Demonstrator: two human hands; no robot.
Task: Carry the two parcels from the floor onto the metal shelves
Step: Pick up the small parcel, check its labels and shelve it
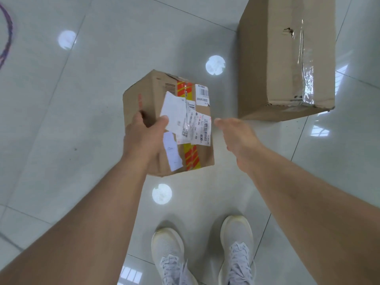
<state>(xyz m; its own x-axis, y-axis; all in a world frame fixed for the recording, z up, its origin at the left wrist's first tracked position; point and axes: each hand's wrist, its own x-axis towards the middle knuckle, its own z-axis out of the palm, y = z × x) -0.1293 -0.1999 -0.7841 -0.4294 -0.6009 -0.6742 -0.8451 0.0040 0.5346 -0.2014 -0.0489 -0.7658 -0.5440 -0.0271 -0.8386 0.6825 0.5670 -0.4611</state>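
A small cardboard parcel (152, 95) with white labels and red-and-yellow tape is held above the floor at the centre of the view. My left hand (141, 136) grips its near left corner, thumb on top and fingers on the left side. Just right of the parcel, my right hand (236, 134) hovers with fingers extended, not touching it. A larger plain cardboard parcel (285, 58) sealed with clear tape stands on the floor at the upper right. The metal shelves are not in view.
Glossy pale floor tiles (61, 140) reflect round ceiling lights. My two white sneakers (236, 243) stand at the bottom centre. A purple cord or line (8, 33) curves along the far left edge.
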